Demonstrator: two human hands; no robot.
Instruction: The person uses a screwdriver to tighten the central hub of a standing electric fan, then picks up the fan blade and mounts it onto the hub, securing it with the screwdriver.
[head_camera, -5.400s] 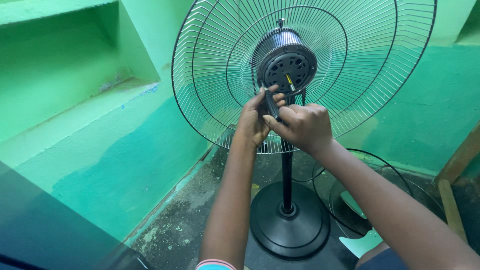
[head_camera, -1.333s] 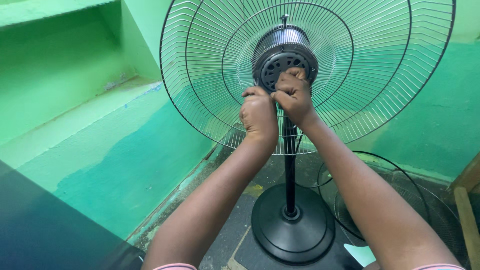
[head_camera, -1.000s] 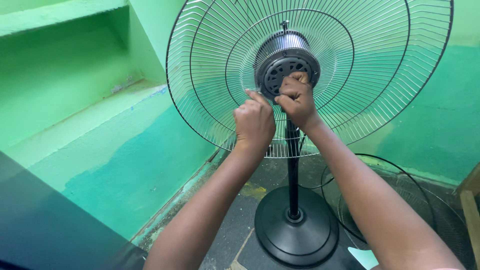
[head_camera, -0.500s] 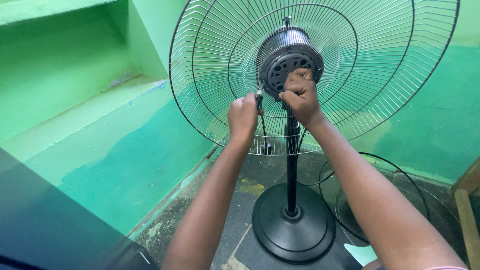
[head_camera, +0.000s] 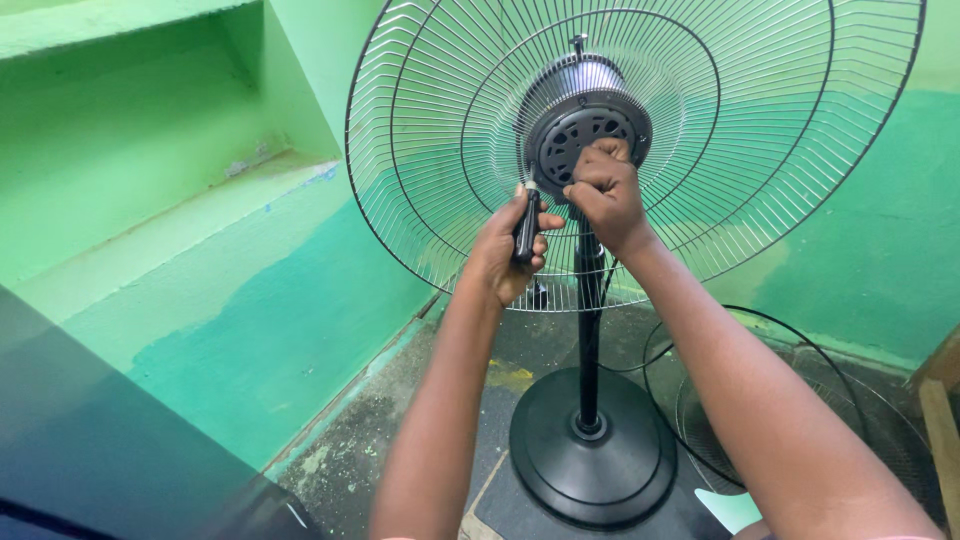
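**Pedestal Fan: Hands at the Motor Hub**

The round black vented motor hub sits at the centre of the bare silver wire rear guard, on top of the black upright pole. My right hand is closed into a fist against the lower right edge of the hub; whatever it grips is hidden inside the fingers, so I cannot tell what it holds. My left hand is just beside it, lower and to the left, fingers curled around the black handle of a slim tool, which points up toward the hub's lower left edge.

My right forearm crosses in front of the pole and part of the guard. The pole drops to a round black base on the dark concrete floor. To the right, a second wire guard lies on the floor, with a pale green blade showing at the bottom edge. Green painted walls stand behind the fan, and wooden boards lean at far right.
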